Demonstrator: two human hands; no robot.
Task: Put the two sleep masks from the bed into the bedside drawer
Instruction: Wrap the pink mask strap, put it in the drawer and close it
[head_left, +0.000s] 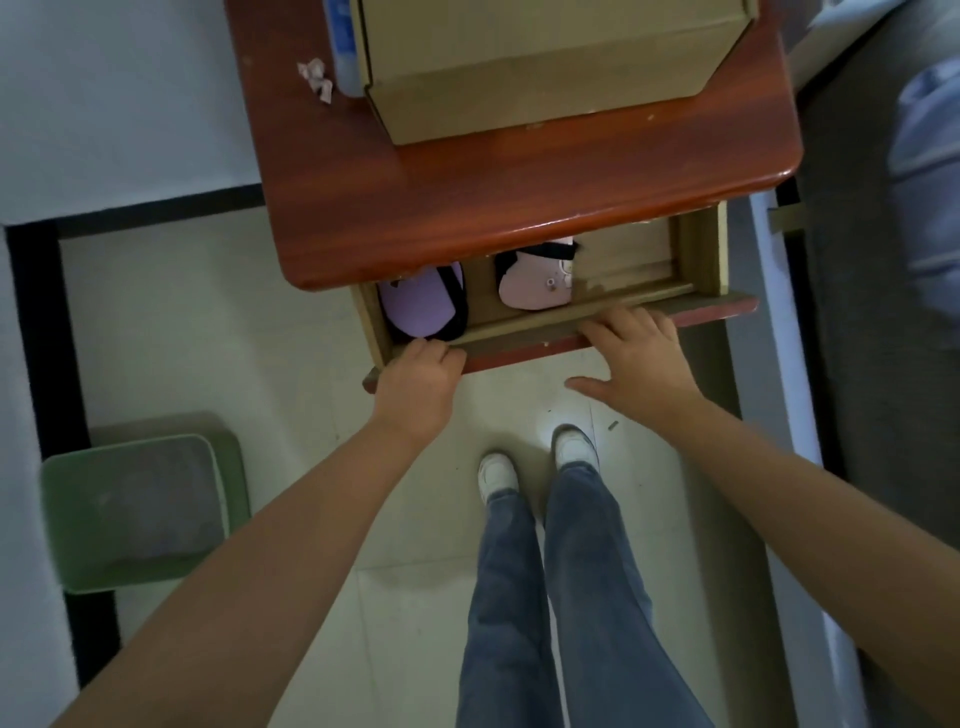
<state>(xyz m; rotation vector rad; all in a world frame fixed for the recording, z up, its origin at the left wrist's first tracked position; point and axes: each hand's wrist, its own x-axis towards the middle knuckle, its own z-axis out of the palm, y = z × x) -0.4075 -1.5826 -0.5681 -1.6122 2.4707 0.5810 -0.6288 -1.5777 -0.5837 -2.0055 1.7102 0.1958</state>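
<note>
Dim, even indoor light, slightly cool. Glossy glare along the front edge of the nightstand (519, 228). Small bright spot on the floor (545, 410) near the shoes. Wide-angle bending at edges; soft right side.

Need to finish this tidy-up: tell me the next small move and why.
Probably push the drawer shut. Both sleep masks, purple and pink, already lie inside, and the left hand and right hand both rest on its front edge, holding nothing else.

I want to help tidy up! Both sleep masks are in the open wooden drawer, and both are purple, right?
Not quite. The head view shows both in the open wooden drawer, but only the left sleep mask is purple; the right sleep mask is pink.
</note>
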